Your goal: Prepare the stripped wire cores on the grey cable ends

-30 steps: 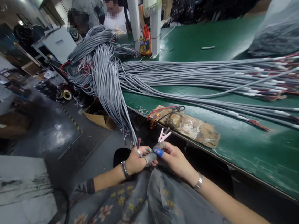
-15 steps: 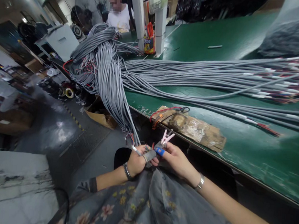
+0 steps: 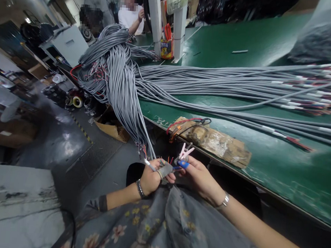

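Observation:
My left hand (image 3: pixel 151 178) is closed around the end of a grey cable (image 3: pixel 150 165), its thumb wrapped in grey tape. Thin coloured wires (image 3: pixel 170 160) fan out from its fingers toward the other hand. Just to the right, my right hand (image 3: pixel 199 178) pinches a small tool with two pale pink arms (image 3: pixel 185 152) spread in a V. Blue tape covers the right thumb, and the tool's working end is mostly hidden by the fingers. A blue wire seems to run between the two hands.
A thick bundle of grey cables (image 3: pixel 123 75) hangs over the edge of the green table (image 3: pixel 226 39). More cables with stripped ends stretch right. A taped cardboard piece (image 3: pixel 221 145) lies at the near edge. Across the table sits a person in white (image 3: pixel 129 20).
My right hand and the pink-armed tool have moved slightly right, away from my left hand, widening the gap between them. The person opposite has raised a hand.

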